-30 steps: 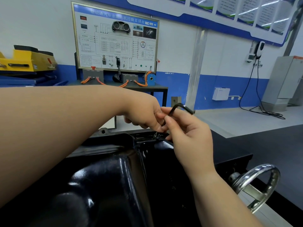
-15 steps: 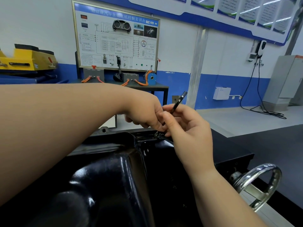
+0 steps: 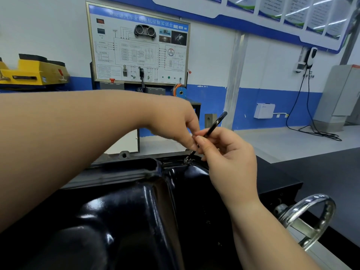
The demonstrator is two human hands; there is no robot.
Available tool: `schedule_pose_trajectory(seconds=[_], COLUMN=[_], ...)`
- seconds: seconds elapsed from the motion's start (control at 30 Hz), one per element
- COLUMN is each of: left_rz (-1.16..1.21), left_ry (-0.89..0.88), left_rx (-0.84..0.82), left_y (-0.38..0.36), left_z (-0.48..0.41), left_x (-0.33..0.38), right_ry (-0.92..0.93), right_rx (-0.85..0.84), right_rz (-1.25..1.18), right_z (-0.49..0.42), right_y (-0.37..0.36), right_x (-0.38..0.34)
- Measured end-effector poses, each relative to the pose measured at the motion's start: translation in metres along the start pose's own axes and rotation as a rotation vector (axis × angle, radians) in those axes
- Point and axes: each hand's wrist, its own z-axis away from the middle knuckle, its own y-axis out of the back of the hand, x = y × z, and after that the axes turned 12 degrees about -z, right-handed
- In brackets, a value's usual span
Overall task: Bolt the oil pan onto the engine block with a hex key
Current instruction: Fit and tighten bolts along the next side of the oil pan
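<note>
Right hand (image 3: pixel 229 158): fingers (image 3: pixel 202 141) curled and pinched round the shaft of the hex key (image 3: pixel 212 127), thumb on the near side. Left hand (image 3: pixel 175 123): reaches in from the left, its fingers (image 3: pixel 191 133) curled down and pinching the same shaft just beside the right thumb. Both hands have hold of the tool.

Hex key – black, tilted, its upper end rising to the right clear of the hands; its lower tip meets the head of a bolt (image 3: pixel 188 159).

The bolt stands at the far rim of the oil pan (image 3: pixel 126 201) (glossy black, filling the lower frame). The pan lies on the engine block (image 3: pixel 124 154), whose grey edge shows just behind the pan's rim.

Surroundings – a chrome handwheel (image 3: pixel 309 217) at lower right, well apart from the hands; a wiring display board (image 3: pixel 139 45) against the far wall; a yellow machine (image 3: pixel 35 71) at far left.
</note>
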Motion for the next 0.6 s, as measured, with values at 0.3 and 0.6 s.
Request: schedule_pose_trajectory(seconds=[0.3,0.6], left_rz=[-0.231,-0.373], left_ry=[-0.068,-0.086], left_rx=[0.419,0.403], left_y=[0.017,0.006], left_z=[0.015,0.012], left_x=[0.029,0.04], right_ry=[-0.015,-0.043], right_rx=[0.047,0.016], right_rz=[0.007,-0.012], right_z=[0.001,0.001], right_y=[0.002,0.001], right_x=[0.003,0.0])
